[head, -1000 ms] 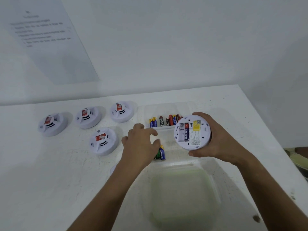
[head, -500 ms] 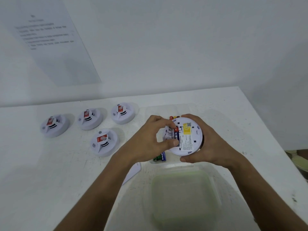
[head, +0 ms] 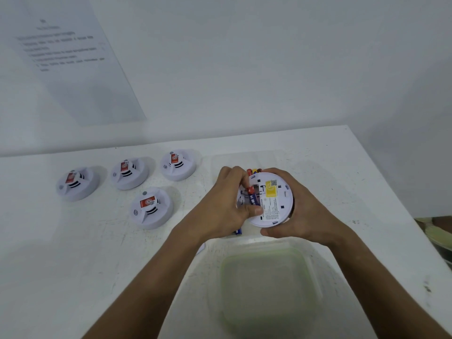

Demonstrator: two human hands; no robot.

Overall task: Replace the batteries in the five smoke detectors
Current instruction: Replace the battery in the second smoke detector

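Observation:
My right hand [head: 302,211] grips a white smoke detector [head: 274,204] turned back side up, above the table, its yellow label and open battery bay facing me. My left hand [head: 225,206] pinches a blue and red battery [head: 253,197] with thumb and forefinger, holding it in the bay. Several more smoke detectors stand face up on the table to the left: one at the far left [head: 77,183], one beside it [head: 129,172], one further right [head: 178,164] and one nearer me [head: 151,207]. Loose batteries [head: 254,171] peek out behind my fingers.
A clear plastic box with a greenish lid [head: 267,287] sits close to me, under my forearms. A blue battery [head: 237,231] lies under my left wrist. A printed sheet [head: 71,59] hangs on the wall. The white table's right edge [head: 391,192] runs diagonally.
My left hand rose from the batteries on the table with one battery and brought it to the detector's bay. My right hand drew the detector slightly left and nearer.

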